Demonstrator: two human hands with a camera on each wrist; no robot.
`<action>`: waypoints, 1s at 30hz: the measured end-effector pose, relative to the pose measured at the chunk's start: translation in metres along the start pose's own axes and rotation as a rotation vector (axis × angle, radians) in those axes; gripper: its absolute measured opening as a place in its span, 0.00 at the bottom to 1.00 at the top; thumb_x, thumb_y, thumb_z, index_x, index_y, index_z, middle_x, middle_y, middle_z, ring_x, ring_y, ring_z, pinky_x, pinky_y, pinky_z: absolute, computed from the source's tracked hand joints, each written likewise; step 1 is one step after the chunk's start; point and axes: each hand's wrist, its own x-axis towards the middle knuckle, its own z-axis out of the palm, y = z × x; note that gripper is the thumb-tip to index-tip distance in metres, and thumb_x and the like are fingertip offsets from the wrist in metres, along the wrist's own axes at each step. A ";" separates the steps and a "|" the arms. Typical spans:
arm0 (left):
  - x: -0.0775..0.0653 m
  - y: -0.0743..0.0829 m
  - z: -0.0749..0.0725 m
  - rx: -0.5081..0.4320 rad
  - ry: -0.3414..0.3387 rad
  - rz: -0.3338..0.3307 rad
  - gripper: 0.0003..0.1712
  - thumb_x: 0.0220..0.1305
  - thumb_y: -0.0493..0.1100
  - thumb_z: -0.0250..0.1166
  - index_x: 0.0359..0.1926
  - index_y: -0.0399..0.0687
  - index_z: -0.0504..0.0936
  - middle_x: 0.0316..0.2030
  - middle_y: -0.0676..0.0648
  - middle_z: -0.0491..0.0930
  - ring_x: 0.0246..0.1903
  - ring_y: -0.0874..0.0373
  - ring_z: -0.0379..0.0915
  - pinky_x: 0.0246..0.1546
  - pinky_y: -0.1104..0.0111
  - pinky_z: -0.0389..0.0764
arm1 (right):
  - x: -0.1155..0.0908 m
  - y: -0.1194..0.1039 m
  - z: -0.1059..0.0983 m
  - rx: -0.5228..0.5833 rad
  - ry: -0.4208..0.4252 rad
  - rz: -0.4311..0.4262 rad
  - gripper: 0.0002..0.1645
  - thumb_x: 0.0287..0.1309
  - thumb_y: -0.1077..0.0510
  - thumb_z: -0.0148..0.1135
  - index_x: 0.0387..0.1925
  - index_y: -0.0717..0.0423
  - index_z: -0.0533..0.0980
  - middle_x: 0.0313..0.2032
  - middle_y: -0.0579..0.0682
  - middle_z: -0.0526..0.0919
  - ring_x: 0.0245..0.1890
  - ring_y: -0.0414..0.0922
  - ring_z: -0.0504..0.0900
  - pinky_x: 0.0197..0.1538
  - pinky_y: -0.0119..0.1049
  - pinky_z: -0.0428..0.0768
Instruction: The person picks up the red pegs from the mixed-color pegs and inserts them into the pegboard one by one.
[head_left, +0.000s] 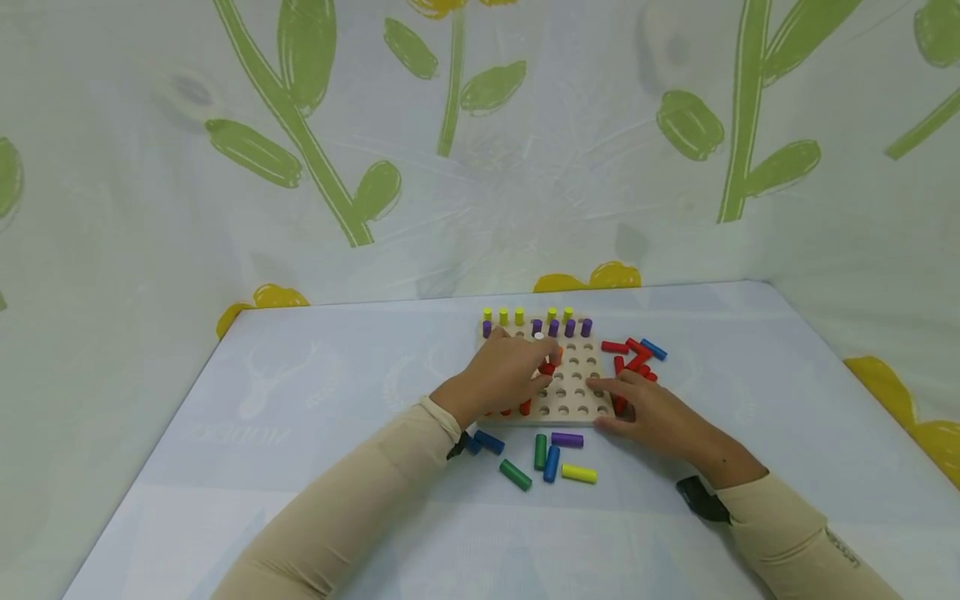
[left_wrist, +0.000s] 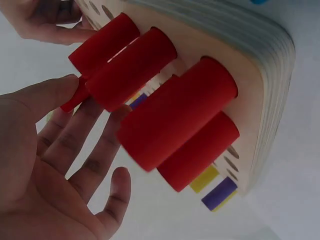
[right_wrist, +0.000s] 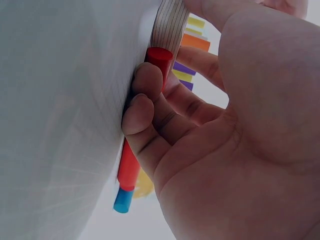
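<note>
My left hand (head_left: 504, 375) is over a wooden pegboard (head_left: 551, 421), pinching a red peg (left_wrist: 74, 98) between thumb and fingers. Several red pegs (left_wrist: 177, 115) stand upright in holes by that hand in the left wrist view. An orange peg (head_left: 559, 353) and a white peg (head_left: 538, 337) show just past its fingers. At the board's right front corner, my right hand (head_left: 660, 417) rests with thumb and forefinger against the board. Its other fingers bend beside a loose red peg (right_wrist: 160, 57) on the table.
Yellow pegs (head_left: 520, 316) and purple pegs (head_left: 570, 327) stand in the far rows. More loose red pegs (head_left: 615, 347) and a blue peg (head_left: 653, 349) lie right of the board. Green (head_left: 515, 475), blue, purple and yellow pegs (head_left: 579, 473) lie in front of it.
</note>
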 end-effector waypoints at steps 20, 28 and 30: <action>-0.003 -0.001 0.008 -0.104 -0.012 -0.016 0.14 0.69 0.50 0.65 0.52 0.56 0.76 0.32 0.57 0.79 0.21 0.62 0.70 0.21 0.73 0.66 | 0.001 0.001 0.000 0.003 0.004 -0.010 0.41 0.56 0.41 0.71 0.69 0.43 0.70 0.61 0.61 0.75 0.54 0.54 0.77 0.56 0.56 0.80; -0.007 0.000 0.006 -0.112 -0.011 -0.009 0.13 0.69 0.50 0.64 0.50 0.55 0.76 0.31 0.56 0.80 0.21 0.62 0.70 0.22 0.73 0.67 | 0.002 0.000 0.000 0.003 0.000 0.002 0.41 0.56 0.41 0.72 0.69 0.43 0.70 0.61 0.61 0.74 0.55 0.55 0.77 0.56 0.56 0.80; -0.008 0.000 0.006 -0.112 -0.008 -0.011 0.13 0.69 0.50 0.65 0.50 0.54 0.76 0.30 0.56 0.80 0.21 0.62 0.70 0.23 0.73 0.66 | 0.002 0.000 -0.001 0.002 -0.004 0.007 0.41 0.56 0.41 0.72 0.70 0.43 0.70 0.61 0.61 0.74 0.56 0.55 0.76 0.56 0.56 0.80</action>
